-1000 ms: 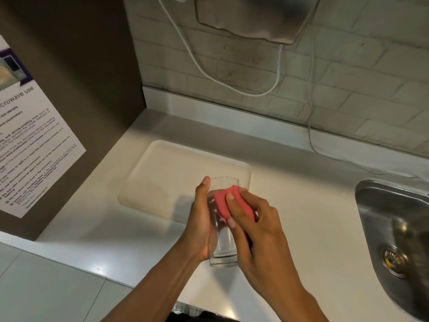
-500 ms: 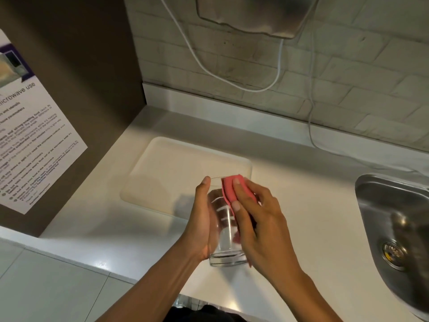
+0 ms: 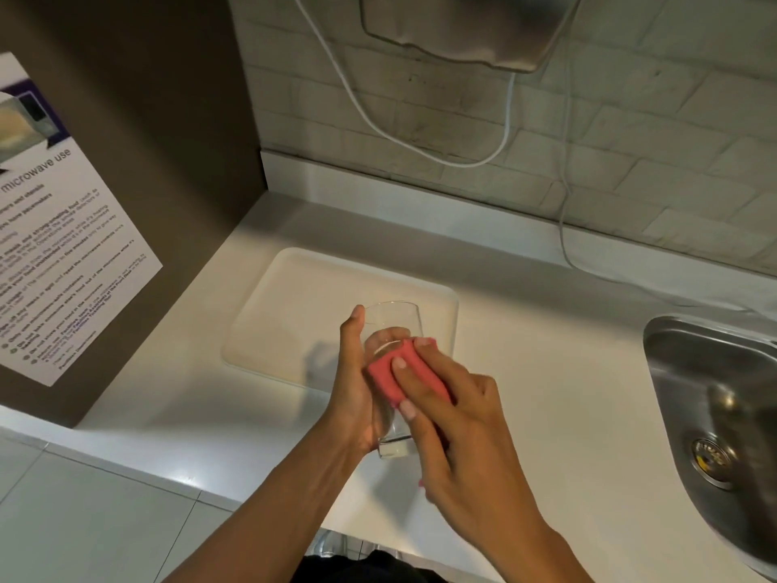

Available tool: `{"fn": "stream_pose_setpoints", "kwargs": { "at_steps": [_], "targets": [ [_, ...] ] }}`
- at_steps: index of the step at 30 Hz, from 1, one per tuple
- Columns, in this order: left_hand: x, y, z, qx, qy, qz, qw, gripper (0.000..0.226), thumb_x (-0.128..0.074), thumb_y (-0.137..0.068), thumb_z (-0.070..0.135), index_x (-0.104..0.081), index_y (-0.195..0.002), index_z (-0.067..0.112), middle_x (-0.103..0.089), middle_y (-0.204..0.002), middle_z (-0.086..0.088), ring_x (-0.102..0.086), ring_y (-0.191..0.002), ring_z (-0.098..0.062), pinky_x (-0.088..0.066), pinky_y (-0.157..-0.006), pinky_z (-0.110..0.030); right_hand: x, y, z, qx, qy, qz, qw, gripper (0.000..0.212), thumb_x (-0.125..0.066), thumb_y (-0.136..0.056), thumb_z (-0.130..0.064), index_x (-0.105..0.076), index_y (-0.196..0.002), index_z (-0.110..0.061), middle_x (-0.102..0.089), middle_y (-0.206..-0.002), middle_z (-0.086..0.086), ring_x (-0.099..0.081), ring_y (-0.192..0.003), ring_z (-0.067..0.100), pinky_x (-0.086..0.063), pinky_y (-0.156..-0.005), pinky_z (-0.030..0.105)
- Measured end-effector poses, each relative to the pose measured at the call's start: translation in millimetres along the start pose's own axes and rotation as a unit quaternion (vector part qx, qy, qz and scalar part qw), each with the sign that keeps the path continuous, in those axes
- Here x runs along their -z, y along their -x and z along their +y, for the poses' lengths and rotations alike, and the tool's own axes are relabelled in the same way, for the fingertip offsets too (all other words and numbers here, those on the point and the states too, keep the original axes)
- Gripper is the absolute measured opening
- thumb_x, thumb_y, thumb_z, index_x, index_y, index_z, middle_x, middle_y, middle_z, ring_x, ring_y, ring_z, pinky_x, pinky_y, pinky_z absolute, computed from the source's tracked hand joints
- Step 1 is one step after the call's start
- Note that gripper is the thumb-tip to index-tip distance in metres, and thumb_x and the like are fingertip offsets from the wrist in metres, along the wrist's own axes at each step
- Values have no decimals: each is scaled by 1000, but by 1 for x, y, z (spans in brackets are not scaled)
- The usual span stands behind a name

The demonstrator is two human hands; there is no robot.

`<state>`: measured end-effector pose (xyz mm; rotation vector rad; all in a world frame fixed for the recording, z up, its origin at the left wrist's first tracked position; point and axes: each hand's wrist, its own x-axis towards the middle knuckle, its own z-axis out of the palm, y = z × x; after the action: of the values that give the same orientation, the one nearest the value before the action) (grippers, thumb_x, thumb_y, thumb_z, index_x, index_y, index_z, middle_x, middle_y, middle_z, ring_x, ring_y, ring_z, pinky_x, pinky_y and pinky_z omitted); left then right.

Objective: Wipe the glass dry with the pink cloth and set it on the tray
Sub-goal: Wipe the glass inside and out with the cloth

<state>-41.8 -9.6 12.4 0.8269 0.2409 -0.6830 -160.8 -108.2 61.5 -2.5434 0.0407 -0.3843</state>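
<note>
A clear drinking glass is held above the white counter, its mouth tilted away from me. My left hand wraps around its left side and grips it. My right hand presses a folded pink cloth against the glass's near side, fingers spread over the cloth. The lower right part of the glass is hidden behind the cloth and my right hand. A pale cream tray lies flat on the counter just beyond and to the left of the glass, with nothing on it.
A steel sink is set into the counter at the right. A brown cabinet side with a microwave-use notice stands at the left. A white cable hangs on the tiled back wall under a metal fitting.
My right hand has slid the pink cloth down from the rim to the middle of the glass, leaving the rim uncovered. My left hand keeps its hold.
</note>
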Motion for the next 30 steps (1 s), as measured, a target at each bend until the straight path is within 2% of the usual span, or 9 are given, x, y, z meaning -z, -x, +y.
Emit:
{"fn": "stream_pose_setpoints", "kwargs": {
  "at_steps": [1,3,6,9,12,16,21,25,30],
  "targets": [
    [1,0,1,-2,6,1,1000,73,-61,-82,79,-76,-100,9,-77,-101,-19,-77,-89,-31,-64,-81,-44,0,6,1,0,-7,-7,1000,45,-39,-104,-45,-33,-147,-60,-29,-159,-26,-41,-121,5,-31,-97,3],
    [0,2,-3,13,-3,21,1000,77,-63,-81,78,-74,-105,6,-75,-106,-24,-74,-94,-34,-61,-90,-50,3,3,5,-22,-37,-7,999,42,-38,-105,-47,-38,-146,-58,-34,-156,-26,-42,-127,6,-29,-98,-1],
    [-4,5,-7,31,-6,51,998,85,-57,-90,75,-70,-128,0,-72,-124,-31,-73,-106,-38,-63,-88,-50,1,-14,7,-43,-29,16,999,42,-40,-103,-45,-42,-145,-53,-41,-153,-20,-46,-127,10,-29,-102,8],
    [1,-3,4,9,-14,40,999,78,-55,-89,77,-76,-107,5,-77,-107,-22,-76,-90,-32,-62,-82,-44,-4,-1,3,-10,5,4,1000,42,-40,-105,-47,-35,-144,-59,-41,-150,-20,-46,-114,9,-34,-94,8],
    [3,-7,7,9,-16,43,999,69,-55,-90,75,-77,-89,10,-76,-102,-20,-74,-85,-33,-57,-86,-46,0,8,10,-23,-31,-3,999,42,-38,-104,-48,-37,-144,-60,-42,-146,-23,-47,-117,5,-47,-95,17],
    [2,-3,-7,40,-23,23,999,75,-55,-91,74,-82,-109,7,-77,-115,-26,-77,-104,-38,-64,-84,-45,-3,-20,7,-39,-24,31,998,43,-45,-105,-37,-44,-147,-48,-47,-147,-11,-48,-121,13,-38,-100,16],
    [11,-7,2,13,-5,0,1000,71,-60,-85,76,-74,-99,8,-76,-97,-18,-77,-81,-31,-64,-71,-41,-7,10,4,-6,-9,-7,1000,45,-39,-105,-46,-31,-146,-62,-38,-146,-20,-45,-114,8,-41,-94,13],
    [6,-5,-7,39,-5,20,999,78,-62,-86,75,-79,-114,4,-79,-107,-23,-79,-94,-34,-64,-76,-43,-7,-17,4,-39,-29,28,998,43,-45,-103,-43,-43,-145,-52,-45,-145,-14,-46,-120,11,-44,-99,18],
    [8,-9,8,-1,-19,12,1000,71,-66,-75,78,-78,-92,10,-76,-99,-18,-76,-86,-33,-61,-82,-46,-5,6,5,-8,-10,0,1000,44,-36,-103,-52,-32,-147,-60,-37,-147,-21,-43,-119,4,-38,-94,10]
  ]
}}
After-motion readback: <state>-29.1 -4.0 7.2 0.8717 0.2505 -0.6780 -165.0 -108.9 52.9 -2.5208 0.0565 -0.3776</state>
